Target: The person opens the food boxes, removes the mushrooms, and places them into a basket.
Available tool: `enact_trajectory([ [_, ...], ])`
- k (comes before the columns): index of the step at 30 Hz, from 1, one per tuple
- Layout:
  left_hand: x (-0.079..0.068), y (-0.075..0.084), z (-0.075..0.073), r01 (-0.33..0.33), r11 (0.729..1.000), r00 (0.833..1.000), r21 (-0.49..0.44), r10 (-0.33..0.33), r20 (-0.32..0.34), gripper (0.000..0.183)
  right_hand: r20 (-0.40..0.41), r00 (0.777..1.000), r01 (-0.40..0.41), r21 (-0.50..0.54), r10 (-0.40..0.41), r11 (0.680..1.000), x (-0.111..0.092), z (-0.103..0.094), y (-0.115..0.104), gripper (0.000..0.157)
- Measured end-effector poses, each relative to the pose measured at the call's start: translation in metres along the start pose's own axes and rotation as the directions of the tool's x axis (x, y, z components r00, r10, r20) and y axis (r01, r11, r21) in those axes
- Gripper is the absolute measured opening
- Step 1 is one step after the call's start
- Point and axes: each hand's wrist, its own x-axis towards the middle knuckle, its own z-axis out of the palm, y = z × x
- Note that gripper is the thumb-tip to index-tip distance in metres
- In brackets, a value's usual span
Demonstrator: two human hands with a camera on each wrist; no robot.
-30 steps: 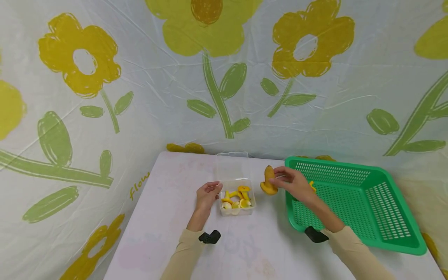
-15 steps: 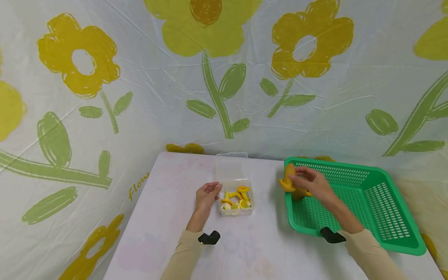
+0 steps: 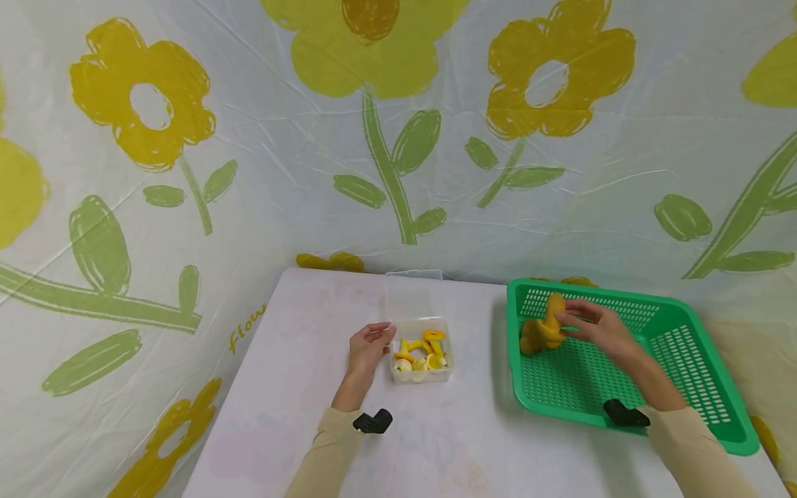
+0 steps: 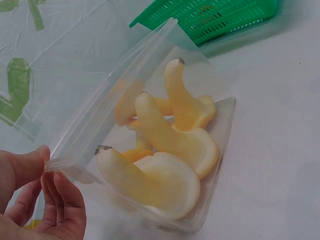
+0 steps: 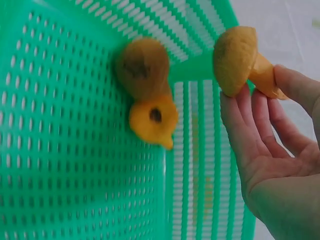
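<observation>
A clear plastic box [image 3: 418,377] holds several small yellow mushrooms [image 4: 165,185], some with dark stem ends. My left hand [image 3: 369,353] pinches the box's left edge between thumb and fingers. Inside the left end of the green basket [image 3: 727,373], my right hand [image 3: 600,330] grips an orange-yellow mushroom [image 5: 237,60] by its stem. In the right wrist view its cap faces the basket interior. Beneath it in the basket lie a brownish round-capped mushroom [image 5: 142,67] and a yellow-orange one [image 5: 152,120] with a dark spot.
The box's clear lid [image 3: 411,297] is hinged back onto the table behind it. White tabletop [image 3: 274,415] lies around the box and in front of the basket. A flower-printed curtain [image 3: 324,138] stands behind and to the left.
My right hand has carried the mushroom rightward, from beside the box, over the basket's left rim and into the basket's space. The left hand and box have stayed in place.
</observation>
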Motion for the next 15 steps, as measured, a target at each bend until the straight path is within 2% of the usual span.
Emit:
enact_trajectory([
  [3, 0.000, 0.000, 0.000, 0.000, 1.000, 1.000, 0.001, 0.000, 0.000, 0.030, 0.010, 0.999, -0.046, -0.109, 0.047, 0.993, 0.001, -0.010, 0.004, 0.060],
  [6, 0.001, -0.001, 0.000, 0.000, 1.000, 1.000, 0.003, 0.000, 0.001, 0.031, 0.030, 0.996, -0.072, -0.205, 0.080, 0.976, 0.002, -0.020, 0.008, 0.062],
  [15, 0.003, -0.002, 0.000, 0.007, 1.000, 1.000, 0.009, -0.007, 0.001, 0.029, 0.093, 0.980, -0.136, -0.324, 0.175, 0.936, 0.000, -0.041, 0.019, 0.058],
])
